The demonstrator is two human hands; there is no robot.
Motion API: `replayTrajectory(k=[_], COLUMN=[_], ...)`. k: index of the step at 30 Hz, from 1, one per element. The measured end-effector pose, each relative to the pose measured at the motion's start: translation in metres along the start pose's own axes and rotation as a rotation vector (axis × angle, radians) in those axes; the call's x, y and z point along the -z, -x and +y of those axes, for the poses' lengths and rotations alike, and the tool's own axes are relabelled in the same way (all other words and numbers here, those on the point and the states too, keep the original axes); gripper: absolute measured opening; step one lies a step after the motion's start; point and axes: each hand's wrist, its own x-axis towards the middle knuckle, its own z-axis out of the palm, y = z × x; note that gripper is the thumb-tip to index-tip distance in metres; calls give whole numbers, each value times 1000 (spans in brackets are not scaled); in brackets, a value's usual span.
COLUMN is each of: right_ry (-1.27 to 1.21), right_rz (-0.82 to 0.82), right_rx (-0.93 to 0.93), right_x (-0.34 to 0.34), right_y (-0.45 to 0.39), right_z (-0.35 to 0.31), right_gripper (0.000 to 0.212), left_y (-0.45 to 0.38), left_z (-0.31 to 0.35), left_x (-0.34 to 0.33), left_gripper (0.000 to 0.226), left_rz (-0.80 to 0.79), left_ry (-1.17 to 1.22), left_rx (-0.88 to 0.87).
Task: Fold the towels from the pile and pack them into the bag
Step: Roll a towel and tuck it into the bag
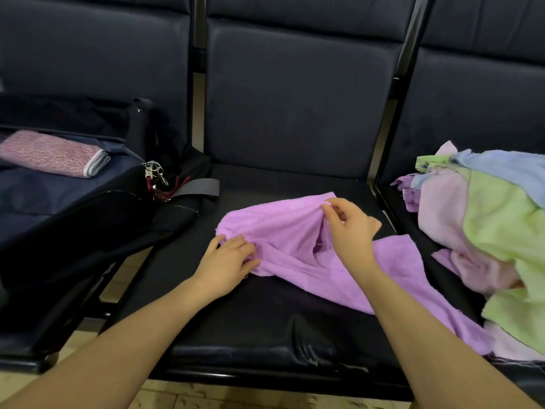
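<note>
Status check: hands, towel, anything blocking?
Both hands on purple towel: left hand grips its left edge, right hand pinches a fold. Towel crumpled, unfolded, on middle seat. Nothing in the way.

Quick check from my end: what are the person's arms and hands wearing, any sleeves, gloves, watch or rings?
Both forearms are bare up to the frame edge, with no sleeves in view. The left hand and right hand have no gloves. No watch, bracelet or wristband shows on either wrist, and no rings show on the visible fingers. Nails look short and unpainted.
</note>
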Motion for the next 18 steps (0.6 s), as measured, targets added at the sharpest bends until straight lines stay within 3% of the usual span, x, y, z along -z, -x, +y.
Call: replayTrajectory(k=[4, 6, 10, 14, 16, 18], right_ry=[-63, -107, -235, -282, -316, -348], right_rz=[-23, -6, -26, -71, -89, -143], right_rx=[11, 3, 26, 68, 105, 159], right_x=[-3, -1, 0, -2, 1, 8], right_y=[4, 3, 2, 4, 5, 5], right_z=[-7, -13, -15, -22, -28, -35], right_gripper=[21, 22, 26, 28, 28, 27], left_y=[-2, -5, -17, -22, -27, -32], left_z=[3, 7, 14, 26, 35, 46], left_x=[3, 14, 45, 58, 63, 68], left_gripper=[46, 25, 19, 16, 10, 26], left_rz=[72, 201, 257, 240, 267, 238], left_ry=[80, 277, 662, 700, 589, 484], left_rx=[40, 114, 313, 290, 198, 118])
